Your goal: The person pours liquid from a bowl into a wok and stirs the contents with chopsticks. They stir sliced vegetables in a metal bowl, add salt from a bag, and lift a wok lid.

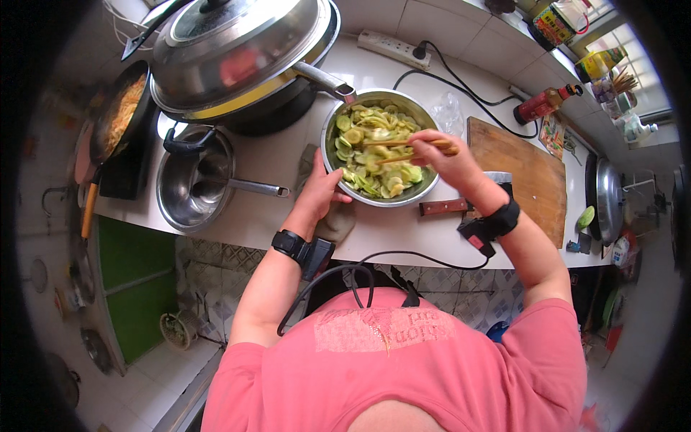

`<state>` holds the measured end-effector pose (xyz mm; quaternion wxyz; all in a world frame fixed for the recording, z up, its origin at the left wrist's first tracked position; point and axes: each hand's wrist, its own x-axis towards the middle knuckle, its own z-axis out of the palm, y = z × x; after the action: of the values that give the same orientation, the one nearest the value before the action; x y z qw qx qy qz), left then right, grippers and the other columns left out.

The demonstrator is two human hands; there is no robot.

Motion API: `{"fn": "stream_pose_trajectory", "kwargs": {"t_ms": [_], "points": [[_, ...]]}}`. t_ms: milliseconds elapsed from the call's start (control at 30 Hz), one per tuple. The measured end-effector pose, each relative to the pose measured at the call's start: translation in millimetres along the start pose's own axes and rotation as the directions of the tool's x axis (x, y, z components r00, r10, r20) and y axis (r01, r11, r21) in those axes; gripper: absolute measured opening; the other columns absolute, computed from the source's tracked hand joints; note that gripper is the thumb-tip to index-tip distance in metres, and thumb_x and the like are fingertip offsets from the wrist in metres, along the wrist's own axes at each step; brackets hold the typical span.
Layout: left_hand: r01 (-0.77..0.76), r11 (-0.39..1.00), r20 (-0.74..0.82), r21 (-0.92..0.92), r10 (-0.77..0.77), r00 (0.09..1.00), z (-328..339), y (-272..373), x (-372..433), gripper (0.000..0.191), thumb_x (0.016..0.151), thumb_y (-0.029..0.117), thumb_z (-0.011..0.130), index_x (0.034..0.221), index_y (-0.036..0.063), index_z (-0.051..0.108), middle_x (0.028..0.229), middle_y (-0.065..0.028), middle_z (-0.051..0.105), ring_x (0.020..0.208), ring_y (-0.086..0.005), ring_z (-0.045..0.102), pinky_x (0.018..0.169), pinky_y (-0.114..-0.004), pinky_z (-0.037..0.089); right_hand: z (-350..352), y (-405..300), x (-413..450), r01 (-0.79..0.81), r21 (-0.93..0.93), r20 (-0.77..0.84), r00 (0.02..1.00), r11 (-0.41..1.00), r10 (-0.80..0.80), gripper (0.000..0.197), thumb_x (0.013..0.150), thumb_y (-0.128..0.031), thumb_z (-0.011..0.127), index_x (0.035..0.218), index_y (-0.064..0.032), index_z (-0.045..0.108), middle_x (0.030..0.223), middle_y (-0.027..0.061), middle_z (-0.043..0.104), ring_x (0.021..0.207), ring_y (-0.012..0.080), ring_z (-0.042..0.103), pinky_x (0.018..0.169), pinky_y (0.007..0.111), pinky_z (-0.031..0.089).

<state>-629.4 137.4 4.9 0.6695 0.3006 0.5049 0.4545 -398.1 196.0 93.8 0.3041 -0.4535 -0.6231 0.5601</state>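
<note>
A steel bowl [397,201] on the white counter holds many thin slices of a pale green vegetable [373,127]. My left hand [319,189] grips the bowl's near left rim, the thumb resting along its edge. In my right hand [440,156] is a pair of wooden chopsticks [390,143], held over the bowl with the tips among the slices. The chopsticks and some slices look slightly blurred. Under my right forearm lies a cleaver with a wooden handle [444,207], its blade partly hidden. A greyish cloth [337,222] lies beneath my left wrist.
A wooden cutting board [521,178] lies to the right, with a sauce bottle [545,104] behind it. Left of the bowl stand a large lidded pan [243,59], a steel basin [178,208] with a handled ladle, and a frying pan of food [121,116]. A power strip [391,49] sits behind.
</note>
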Motion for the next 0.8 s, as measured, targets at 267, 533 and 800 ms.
{"fn": "stream_pose_trajectory", "kwargs": {"t_ms": [267,533,800], "points": [[0.001,1.000,0.001,0.000,-0.001,1.000,6,4,-2,0.053,0.079,0.004,0.041,0.125,0.0165,0.017,0.105,-0.0105,0.047,0.061,-0.0146,0.057,0.039,-0.023,0.049,-45,11,19,0.084,-0.052,-0.178,0.980,0.995,-0.092,0.019,0.087,-0.016,0.047,0.095,-0.0019,0.056,0.075,0.0031,0.057,0.069,0.0105,0.057,0.061,0.021,0.049],[-0.003,1.000,0.006,-0.009,0.003,1.000,-3,-1,-2,0.051,0.082,0.006,0.041,0.125,0.0174,0.017,0.106,-0.0095,0.047,0.063,-0.0148,0.058,0.040,-0.023,0.049,8,-21,5,0.113,-0.104,0.058,0.993,0.988,-0.108,0.016,0.086,-0.012,0.048,0.093,0.0012,0.055,0.081,0.0051,0.057,0.075,0.0110,0.057,0.066,0.024,0.050],[-0.007,1.000,0.030,-0.013,0.008,1.000,2,-2,1,0.051,0.082,0.006,0.042,0.125,0.0174,0.017,0.109,-0.0101,0.046,0.066,-0.0162,0.058,0.041,-0.024,0.050,2,12,7,-0.055,0.158,0.011,0.999,0.986,0.054,0.017,0.085,-0.013,0.049,0.095,-0.0001,0.056,0.081,0.0070,0.058,0.074,0.0139,0.059,0.066,0.024,0.051]]}}
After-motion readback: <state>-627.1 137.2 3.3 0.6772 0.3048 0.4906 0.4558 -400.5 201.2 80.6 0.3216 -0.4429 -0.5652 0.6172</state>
